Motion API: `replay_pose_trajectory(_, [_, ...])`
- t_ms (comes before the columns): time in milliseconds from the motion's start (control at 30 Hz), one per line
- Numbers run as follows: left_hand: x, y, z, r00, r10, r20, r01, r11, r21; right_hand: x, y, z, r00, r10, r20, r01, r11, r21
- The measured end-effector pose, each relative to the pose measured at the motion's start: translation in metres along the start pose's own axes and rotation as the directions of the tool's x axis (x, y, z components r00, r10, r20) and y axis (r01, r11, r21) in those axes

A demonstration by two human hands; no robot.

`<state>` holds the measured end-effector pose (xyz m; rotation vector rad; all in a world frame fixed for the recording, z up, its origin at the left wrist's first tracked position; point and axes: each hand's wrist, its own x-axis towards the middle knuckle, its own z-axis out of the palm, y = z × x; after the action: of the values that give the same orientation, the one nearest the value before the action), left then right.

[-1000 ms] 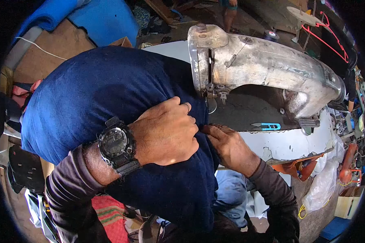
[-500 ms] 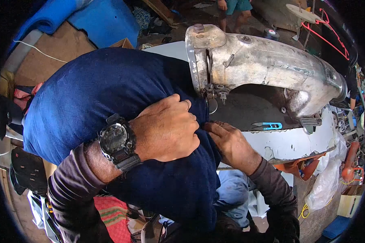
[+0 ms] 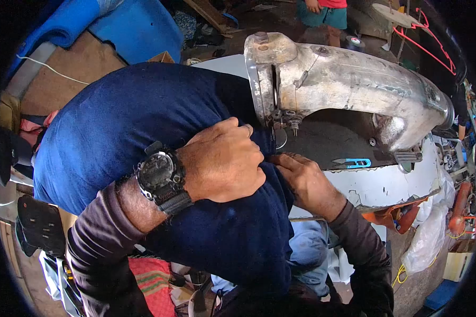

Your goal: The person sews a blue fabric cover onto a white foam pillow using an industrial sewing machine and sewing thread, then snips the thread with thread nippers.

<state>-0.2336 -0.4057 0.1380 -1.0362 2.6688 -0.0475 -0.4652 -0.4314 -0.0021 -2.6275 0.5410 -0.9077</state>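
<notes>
A large, stuffed-looking bundle of dark blue cloth (image 3: 127, 121) fills the left and middle of the view. My left hand (image 3: 222, 161), with a black watch on the wrist, is closed on the cloth, its fingers curled under. Just right of it, my right hand (image 3: 307, 182) pinches the cloth edge beside the needle area. The worn metal sewing machine (image 3: 354, 79) stands over its dark bed, its needle end (image 3: 293, 124) right above my hands. Blue thread snips (image 3: 351, 163) lie on the bed, to the right of my right hand.
The white table edge (image 3: 386, 182) runs right of my hands. Behind the machine stands a person in green shorts (image 3: 322, 16). A red hanger (image 3: 426, 45) is at the upper right, a plastic bag (image 3: 426, 243) at the lower right, blue sheets (image 3: 137, 29) at the upper left.
Both hands and the cloth have shifted slightly right in view, still gripping. The person behind the machine has moved right and nearer.
</notes>
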Motion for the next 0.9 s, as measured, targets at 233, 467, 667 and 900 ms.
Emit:
replay_pose_trajectory(233, [0.005, -0.005, -0.003, 1.000, -0.010, 0.020, 0.010, 1.000, 0.000, 0.003, 0.006, -0.001, 1.000, 0.007, 0.018, -0.007, 1.000, 0.001])
replay_pose_trajectory(467, [0.010, -0.012, 0.000, 0.999, -0.030, 0.016, 0.031, 0.999, -0.033, 0.006, 0.016, 0.002, 1.000, 0.014, 0.023, -0.014, 1.000, -0.006])
replay_pose_trajectory(667, [0.014, -0.021, 0.003, 1.000, -0.020, -0.020, 0.020, 0.999, -0.028, 0.012, 0.022, -0.001, 0.999, 0.024, 0.029, -0.025, 0.999, 0.024])
replay_pose_trajectory(900, [0.022, -0.028, 0.002, 0.998, -0.058, 0.013, 0.059, 0.996, -0.059, 0.014, 0.028, 0.001, 0.997, 0.063, 0.032, -0.064, 0.998, 0.008])
